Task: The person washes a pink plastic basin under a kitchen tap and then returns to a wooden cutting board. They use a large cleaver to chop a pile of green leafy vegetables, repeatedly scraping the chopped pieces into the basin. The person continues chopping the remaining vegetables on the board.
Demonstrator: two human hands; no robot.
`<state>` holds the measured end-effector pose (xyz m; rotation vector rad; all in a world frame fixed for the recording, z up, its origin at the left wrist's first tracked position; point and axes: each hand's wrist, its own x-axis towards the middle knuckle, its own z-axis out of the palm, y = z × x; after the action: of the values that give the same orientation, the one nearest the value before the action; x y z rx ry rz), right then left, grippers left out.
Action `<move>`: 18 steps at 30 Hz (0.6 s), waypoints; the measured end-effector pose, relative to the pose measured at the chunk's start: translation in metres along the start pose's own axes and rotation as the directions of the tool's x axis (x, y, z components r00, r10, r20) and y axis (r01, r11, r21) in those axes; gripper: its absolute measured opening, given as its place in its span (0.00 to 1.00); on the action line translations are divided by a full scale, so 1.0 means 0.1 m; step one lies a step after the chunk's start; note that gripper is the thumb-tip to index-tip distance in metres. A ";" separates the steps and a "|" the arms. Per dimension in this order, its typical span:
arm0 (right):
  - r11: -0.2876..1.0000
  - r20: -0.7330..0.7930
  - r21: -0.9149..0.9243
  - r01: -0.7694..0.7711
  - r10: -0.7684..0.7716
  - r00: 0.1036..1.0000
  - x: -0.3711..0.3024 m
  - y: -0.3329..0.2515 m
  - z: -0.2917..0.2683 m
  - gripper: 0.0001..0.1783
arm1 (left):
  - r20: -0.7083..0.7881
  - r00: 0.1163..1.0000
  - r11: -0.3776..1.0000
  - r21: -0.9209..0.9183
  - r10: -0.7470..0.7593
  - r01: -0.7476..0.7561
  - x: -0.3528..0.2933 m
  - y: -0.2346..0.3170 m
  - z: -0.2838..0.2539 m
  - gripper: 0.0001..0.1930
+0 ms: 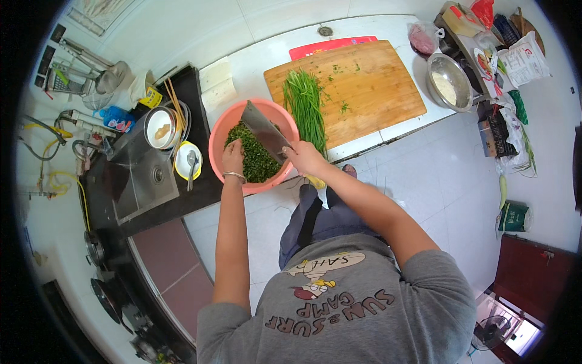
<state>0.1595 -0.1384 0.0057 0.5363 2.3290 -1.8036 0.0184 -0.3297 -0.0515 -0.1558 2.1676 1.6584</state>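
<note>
My right hand (303, 158) grips a cleaver (265, 130) by its handle. The broad blade slants over a pink plastic basin (291, 124), its far corner close to the basin's back rim. Chopped green chives (257, 164) fill much of the basin. Over the left part of these greens is my left hand (233, 158), fingers bunched together; what they hold, if anything, is hidden. Just right of the basin, a bundle of uncut chives (305, 103) lies along the left side of a wooden cutting board (370, 91), where green scraps are scattered.
A steel bowl of white powder (447, 88) stands right of the board, beside a bag of pinkish meat (422, 39). Left of the basin are a white bowl with a spoon (189, 161), chopsticks (174, 100) and a sink (142, 176). A red packet (330, 47) lies behind the board.
</note>
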 end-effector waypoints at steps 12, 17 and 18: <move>0.957 -0.381 0.248 -0.150 0.239 0.893 -0.16 1.15 -1.83 0.18 | 0.179 0.880 0.587 0.684 0.440 -0.433 0.17 0.48 1.78 0.38; 0.875 -0.342 0.412 -0.255 0.407 0.847 -0.25 1.35 -2.34 0.18 | -0.006 0.993 0.489 0.871 0.117 -0.052 0.73 0.68 2.63 0.64; 0.873 -0.349 0.414 -0.256 0.412 0.842 -0.24 1.45 -2.42 0.17 | -0.069 0.997 0.441 0.896 0.041 0.044 0.79 0.73 2.74 0.65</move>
<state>0.2593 0.1202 -0.0528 1.4382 1.9434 -2.0845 -0.0098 -0.0372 -0.0737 0.0998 2.7850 0.2580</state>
